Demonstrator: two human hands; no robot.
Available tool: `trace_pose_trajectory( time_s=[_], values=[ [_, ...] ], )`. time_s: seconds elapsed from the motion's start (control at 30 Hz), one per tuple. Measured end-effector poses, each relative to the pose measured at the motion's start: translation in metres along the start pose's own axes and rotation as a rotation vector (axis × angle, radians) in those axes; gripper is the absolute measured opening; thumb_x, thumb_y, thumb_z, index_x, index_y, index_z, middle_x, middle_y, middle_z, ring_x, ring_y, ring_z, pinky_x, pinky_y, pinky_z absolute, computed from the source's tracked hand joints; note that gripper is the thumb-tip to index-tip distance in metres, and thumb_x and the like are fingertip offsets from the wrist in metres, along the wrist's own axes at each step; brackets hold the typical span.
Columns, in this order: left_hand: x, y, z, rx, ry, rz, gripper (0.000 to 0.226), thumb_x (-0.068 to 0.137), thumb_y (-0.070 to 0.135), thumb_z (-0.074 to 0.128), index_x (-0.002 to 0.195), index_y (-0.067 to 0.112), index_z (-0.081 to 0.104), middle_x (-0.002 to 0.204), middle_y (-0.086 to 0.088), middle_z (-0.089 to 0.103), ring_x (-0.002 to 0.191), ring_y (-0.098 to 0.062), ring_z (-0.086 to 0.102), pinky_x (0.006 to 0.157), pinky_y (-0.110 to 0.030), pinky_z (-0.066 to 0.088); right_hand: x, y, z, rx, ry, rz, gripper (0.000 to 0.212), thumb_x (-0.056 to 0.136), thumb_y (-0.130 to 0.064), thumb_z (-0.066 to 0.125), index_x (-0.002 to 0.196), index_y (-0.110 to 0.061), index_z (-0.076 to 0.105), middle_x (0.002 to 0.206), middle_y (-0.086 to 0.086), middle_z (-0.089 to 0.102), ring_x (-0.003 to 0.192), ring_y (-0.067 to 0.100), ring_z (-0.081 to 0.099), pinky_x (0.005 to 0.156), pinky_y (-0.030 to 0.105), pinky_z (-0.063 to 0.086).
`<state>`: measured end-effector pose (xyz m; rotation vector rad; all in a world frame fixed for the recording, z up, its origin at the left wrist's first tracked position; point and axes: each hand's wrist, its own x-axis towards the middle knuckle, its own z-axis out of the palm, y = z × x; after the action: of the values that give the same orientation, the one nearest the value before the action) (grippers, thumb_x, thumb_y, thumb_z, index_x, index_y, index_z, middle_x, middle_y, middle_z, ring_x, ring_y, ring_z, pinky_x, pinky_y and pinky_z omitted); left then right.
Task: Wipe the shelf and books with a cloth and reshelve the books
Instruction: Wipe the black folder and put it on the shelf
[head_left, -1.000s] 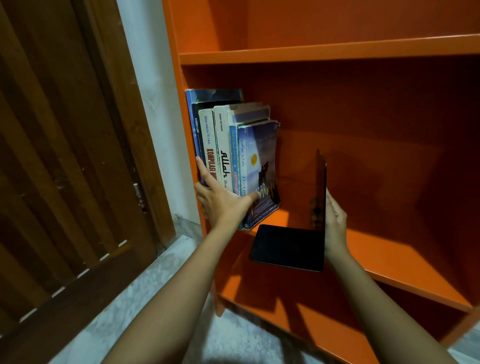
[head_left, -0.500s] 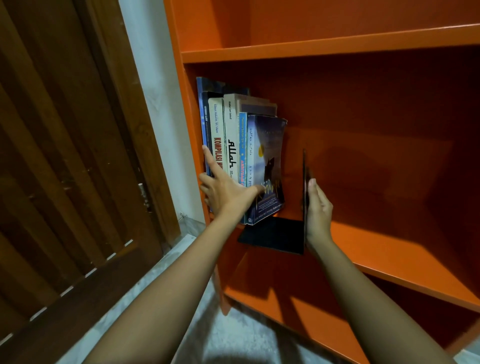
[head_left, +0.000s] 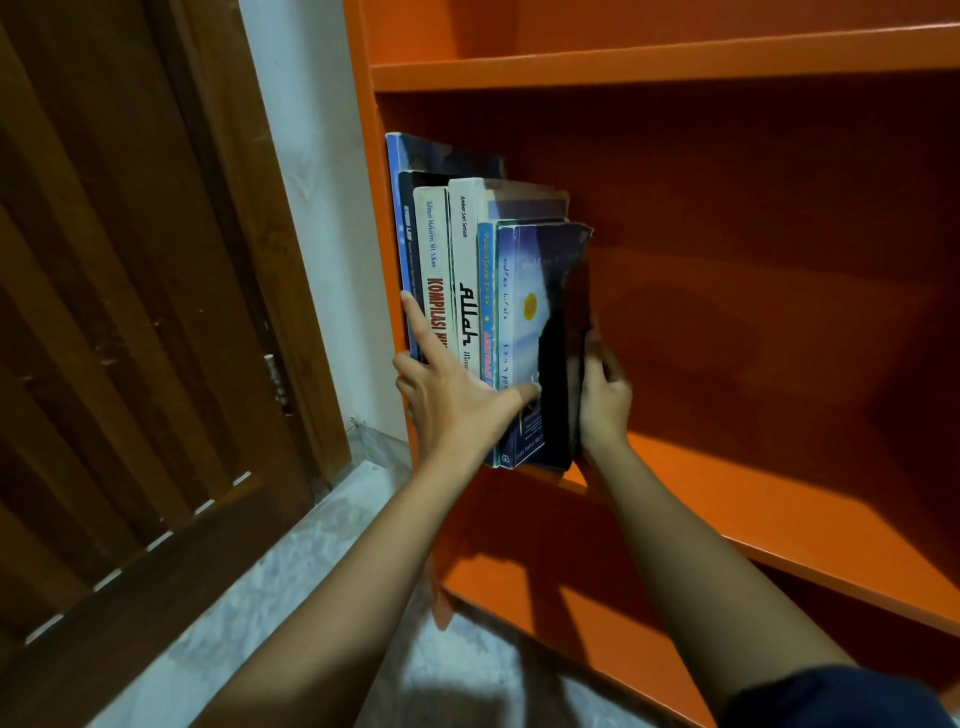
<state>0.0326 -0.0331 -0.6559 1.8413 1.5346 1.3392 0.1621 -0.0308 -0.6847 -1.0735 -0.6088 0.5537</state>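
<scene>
Orange shelf (head_left: 779, 499): books (head_left: 462, 249) stand between left grip (head_left: 457, 400), spread flat, and right grip (head_left: 605, 400) flat against bookend (head_left: 561, 374).

The left hand (head_left: 457, 400) and right hand (head_left: 602, 410) are bare, and so are both forearms. On the right arm, a plain dark navy sleeve (head_left: 841, 696) shows at the lower right corner, loose and unmarked.

Row of upright paperback books (head_left: 467, 249) stands at the left end of the orange wooden shelf (head_left: 779, 499), against its side wall. Left hand (head_left: 457, 400), fingers spread, presses the spines, thumb on the end book's blue cover. Right hand (head_left: 602, 400) presses a black metal bookend (head_left: 563, 364) against that cover.
</scene>
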Motion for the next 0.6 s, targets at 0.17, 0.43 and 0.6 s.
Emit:
trace_pose_trajectory(
  time_s=[0.17,0.43,0.6],
  values=[
    [-0.014,-0.016,0.005,-0.055,-0.005,0.038,0.146,0.053,0.054,0.084,0.143,0.029,-0.029,0.135,-0.015,0.021,0.122,-0.032,0.031,0.101,-0.046,0.03,-0.008,0.005,-0.006,0.004,-0.024,-0.071,0.029,0.099,-0.018,0.044,0.122,-0.006,0.059,0.117,0.013,0.063,0.105,0.019,0.057,0.092,0.033,0.044],
    [-0.017,-0.025,0.013,-0.139,0.108,0.28,0.111,0.072,0.078,0.046,0.148,0.023,-0.013,0.156,-0.015,-0.011,0.145,-0.025,-0.004,0.115,-0.043,0.008,-0.03,0.007,-0.006,-0.084,-0.07,0.002,0.053,0.093,-0.052,0.041,0.131,-0.016,0.051,0.135,0.002,0.049,0.128,0.017,0.043,0.112,0.041,0.031],
    [-0.006,-0.03,0.015,-0.117,0.124,0.358,0.089,0.083,0.077,0.024,0.147,0.025,-0.008,0.156,-0.015,-0.014,0.146,-0.028,-0.003,0.114,-0.053,0.012,-0.03,0.008,-0.003,-0.094,-0.06,-0.03,0.049,0.101,-0.036,0.033,0.144,-0.013,0.034,0.149,0.002,0.033,0.139,0.014,0.028,0.118,0.038,0.019]
  ],
)
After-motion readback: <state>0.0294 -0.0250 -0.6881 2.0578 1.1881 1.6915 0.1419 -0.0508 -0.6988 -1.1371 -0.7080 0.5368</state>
